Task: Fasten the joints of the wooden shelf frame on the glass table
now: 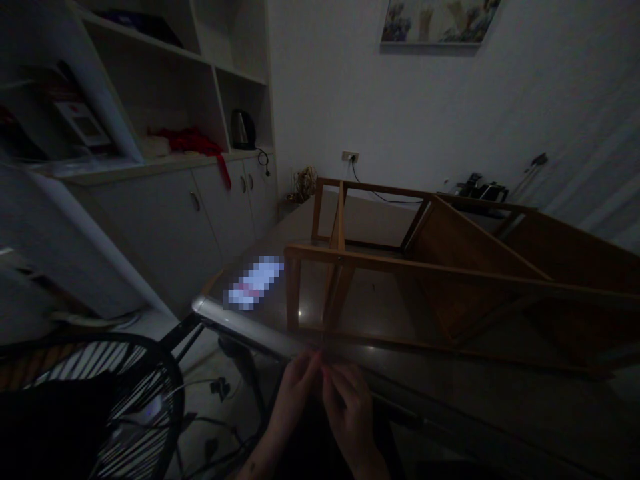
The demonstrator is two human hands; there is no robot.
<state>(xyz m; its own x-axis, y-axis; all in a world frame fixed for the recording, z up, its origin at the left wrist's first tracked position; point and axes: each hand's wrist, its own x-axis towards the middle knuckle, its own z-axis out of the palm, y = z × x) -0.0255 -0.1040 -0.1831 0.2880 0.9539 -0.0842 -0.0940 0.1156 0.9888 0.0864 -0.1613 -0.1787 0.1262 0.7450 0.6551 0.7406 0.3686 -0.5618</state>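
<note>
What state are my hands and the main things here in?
Left bare hand: fingers bent; too dark to tell whether it holds anything
Right bare hand: same, fingertips close to the left's
Brown wooden shelf frame: lying on the glossy table
Bright rectangular slab: glowing, details blurred
Black-and-silver metal kettle: upright
White cupboard doors: closed
Beige rectangular wall socket: black plug inserted
Red cloth: bunched, one end hanging

Kettle [243, 129] and red cloth [193, 141] in the white cabinet [155, 207].

Brown rack [453, 247], red cloth [193, 141], white cupboard [155, 213]
</note>
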